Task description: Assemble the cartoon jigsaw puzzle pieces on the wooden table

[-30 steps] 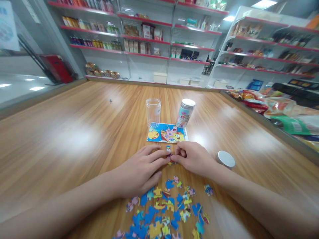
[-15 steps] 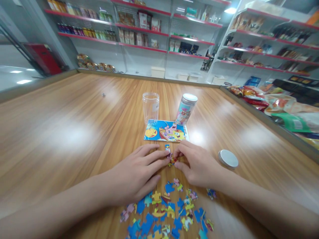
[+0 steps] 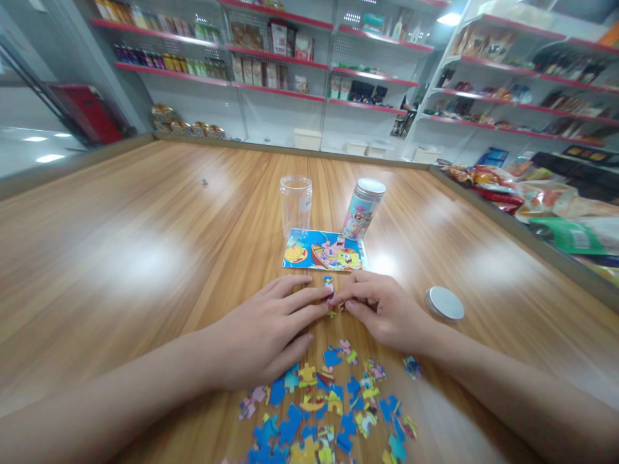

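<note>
My left hand [image 3: 273, 332] lies palm down with fingers spread, its fingertips resting on a small group of joined puzzle pieces [image 3: 329, 283]. My right hand [image 3: 382, 308] has its fingers curled over the lower right of that group, thumb close to the index finger. Little of the puzzle piece under them shows. Just beyond both hands is a picture card [image 3: 323, 251] with a cartoon in a boat on blue. Many loose puzzle pieces [image 3: 293, 422], blue, yellow and pink, are scattered on the near side of my hands.
A clear plastic jar [image 3: 296, 206] stands behind the card, beside a printed canister [image 3: 363, 209] with a silver lid. A loose silver lid [image 3: 445, 303] lies right of my right hand. Snack bags [image 3: 522, 187] line the table's right edge; stocked shelves stand behind.
My right hand's fingers have moved slightly left and closed in over the joined pieces, now meeting the left fingertips. My left hand stays in place on the pieces. The view has shifted slightly.
</note>
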`<state>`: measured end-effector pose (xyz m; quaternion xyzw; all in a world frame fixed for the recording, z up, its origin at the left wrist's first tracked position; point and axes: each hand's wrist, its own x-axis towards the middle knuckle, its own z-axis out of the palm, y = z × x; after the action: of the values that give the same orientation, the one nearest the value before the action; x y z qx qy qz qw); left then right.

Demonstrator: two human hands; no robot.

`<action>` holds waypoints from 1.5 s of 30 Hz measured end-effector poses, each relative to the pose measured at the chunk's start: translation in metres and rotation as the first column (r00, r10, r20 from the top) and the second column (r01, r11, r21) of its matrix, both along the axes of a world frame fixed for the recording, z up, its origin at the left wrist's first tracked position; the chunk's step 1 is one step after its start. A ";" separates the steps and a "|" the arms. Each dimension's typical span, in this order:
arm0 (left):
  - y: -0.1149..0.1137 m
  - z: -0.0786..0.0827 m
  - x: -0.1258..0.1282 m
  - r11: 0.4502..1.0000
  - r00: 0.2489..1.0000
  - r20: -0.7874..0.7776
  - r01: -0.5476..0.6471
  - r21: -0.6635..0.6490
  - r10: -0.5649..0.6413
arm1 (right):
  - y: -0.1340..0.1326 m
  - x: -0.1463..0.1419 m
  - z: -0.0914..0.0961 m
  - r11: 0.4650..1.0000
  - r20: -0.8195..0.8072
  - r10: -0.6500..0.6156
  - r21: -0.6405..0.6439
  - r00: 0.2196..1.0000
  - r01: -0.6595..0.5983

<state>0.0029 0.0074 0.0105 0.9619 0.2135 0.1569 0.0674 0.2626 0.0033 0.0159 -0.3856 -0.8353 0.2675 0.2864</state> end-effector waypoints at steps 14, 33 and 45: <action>0.000 -0.001 -0.002 1.000 1.000 -0.031 0.002 0.000 -0.002 | -0.008 0.006 -0.005 0.985 0.148 -0.157 0.102 0.976 0.143; 0.002 -0.001 -0.004 1.000 0.998 -0.056 -0.009 -0.025 0.008 | -0.008 0.003 -0.002 0.992 0.154 -0.097 0.095 0.983 0.082; 0.001 0.002 -0.004 1.000 0.997 -0.076 -0.013 -0.024 0.011 | -0.008 0.001 -0.001 0.982 0.023 -0.107 0.160 0.994 0.102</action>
<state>-0.0009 0.0086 0.0121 0.9650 0.2234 0.1180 0.0703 0.2636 -0.0044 0.0146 -0.4088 -0.8370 0.1789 0.3168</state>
